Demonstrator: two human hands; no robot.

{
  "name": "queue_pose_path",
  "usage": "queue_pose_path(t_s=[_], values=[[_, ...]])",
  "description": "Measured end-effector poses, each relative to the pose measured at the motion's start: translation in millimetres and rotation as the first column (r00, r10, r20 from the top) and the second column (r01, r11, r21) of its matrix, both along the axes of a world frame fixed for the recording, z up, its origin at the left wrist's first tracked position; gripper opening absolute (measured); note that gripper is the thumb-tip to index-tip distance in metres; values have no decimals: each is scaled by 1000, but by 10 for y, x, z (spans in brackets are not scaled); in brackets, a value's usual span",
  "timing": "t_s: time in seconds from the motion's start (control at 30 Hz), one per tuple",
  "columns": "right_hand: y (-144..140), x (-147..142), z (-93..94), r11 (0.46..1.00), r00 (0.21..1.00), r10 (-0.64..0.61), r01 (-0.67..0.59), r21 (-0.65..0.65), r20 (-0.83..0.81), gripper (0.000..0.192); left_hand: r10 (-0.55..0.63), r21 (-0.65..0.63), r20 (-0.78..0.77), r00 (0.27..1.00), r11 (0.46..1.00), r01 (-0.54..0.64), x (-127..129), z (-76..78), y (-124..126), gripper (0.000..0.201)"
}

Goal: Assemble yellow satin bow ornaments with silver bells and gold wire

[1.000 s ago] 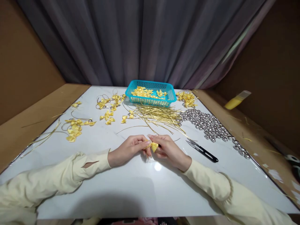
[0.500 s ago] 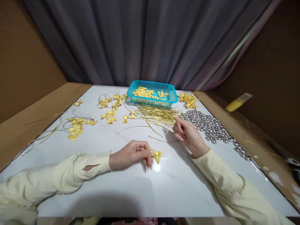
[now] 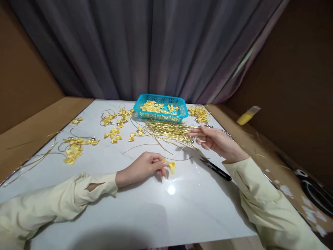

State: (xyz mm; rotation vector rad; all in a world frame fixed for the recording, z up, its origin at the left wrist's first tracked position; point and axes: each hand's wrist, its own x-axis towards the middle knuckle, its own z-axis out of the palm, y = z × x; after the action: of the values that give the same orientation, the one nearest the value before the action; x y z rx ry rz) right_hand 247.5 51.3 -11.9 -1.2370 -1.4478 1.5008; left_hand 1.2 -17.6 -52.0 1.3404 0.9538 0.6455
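My left hand (image 3: 148,166) pinches a small yellow ribbon bow (image 3: 172,166) between thumb and fingers, low over the white table. One loop of the bow sticks out to the right of the fingertips. My right hand (image 3: 217,140) is open with its fingers stretched out, holding nothing that I can see. Its fingertips are at the right end of a pile of gold cords (image 3: 169,131), above silver bells (image 3: 227,134) that it largely hides. Below this hand lies a pair of black thread snips (image 3: 217,169), blades toward the cords.
A turquoise basket (image 3: 161,118) of yellow bows stands at the back. Bows with cord loops and bells (image 3: 74,149) lie at left, more bows (image 3: 199,114) at back right. Dark-handled scissors (image 3: 316,194) and paper scraps (image 3: 286,190) lie beyond the right edge.
My right hand has shifted right and its fingers have opened out from a curl. The thread snips have come into view below it. My left hand keeps the bow; the view has turned slightly.
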Motion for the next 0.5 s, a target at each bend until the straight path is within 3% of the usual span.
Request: queue_pose_path(t_s=[0.1, 0.2, 0.33, 0.5], values=[[-7, 278, 198, 1000, 996, 0, -3, 30, 88, 40, -107, 59, -3, 994, 993, 107, 319, 128, 120, 18], [-2, 581, 345, 994, 946, -60, 28, 104, 319, 47, -225, 47, 58, 973, 974, 223, 771, 158, 175, 20], [6, 866, 392, 996, 751, 21, -73, 52, 660, 38, -256, -9, 217, 942, 964, 264, 1373, -13, 134, 16], [-28, 974, 274, 972, 606, 155, -234, -11, 780, 11, -215, -70, 258, 942, 968, 240, 1785, -288, 82, 17]])
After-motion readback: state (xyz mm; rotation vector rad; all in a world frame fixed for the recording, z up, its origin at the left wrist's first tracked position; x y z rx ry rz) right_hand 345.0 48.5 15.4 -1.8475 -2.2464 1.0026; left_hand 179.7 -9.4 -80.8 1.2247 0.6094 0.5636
